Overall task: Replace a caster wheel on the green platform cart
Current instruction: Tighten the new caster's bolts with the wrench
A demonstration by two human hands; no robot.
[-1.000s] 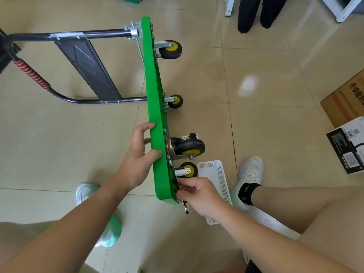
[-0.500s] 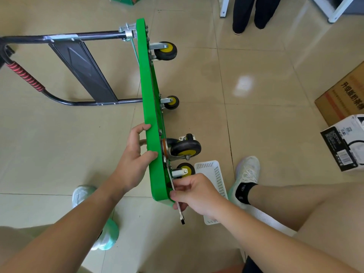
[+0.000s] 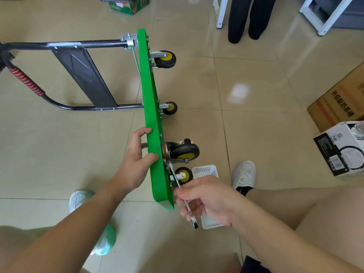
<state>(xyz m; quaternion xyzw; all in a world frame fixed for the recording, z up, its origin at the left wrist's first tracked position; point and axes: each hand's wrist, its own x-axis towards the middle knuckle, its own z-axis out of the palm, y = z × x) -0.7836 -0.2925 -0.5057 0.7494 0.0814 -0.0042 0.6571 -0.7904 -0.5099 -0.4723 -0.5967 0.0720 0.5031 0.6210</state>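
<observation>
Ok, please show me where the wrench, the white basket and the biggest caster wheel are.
wrench (image 3: pixel 194 224): head view, on its lower ring end.
white basket (image 3: pixel 204 171): head view, on its perforated top edge.
biggest caster wheel (image 3: pixel 184 151): head view, on its black tyre.

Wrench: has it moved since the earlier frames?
Yes. The wrench, gripped by the right hand, has swung its free end rightward, away from the green cart.

Glossy tile floor; green cart stands edgewise on it; white slotted basket near; seemingly a green carton beyond.
</observation>
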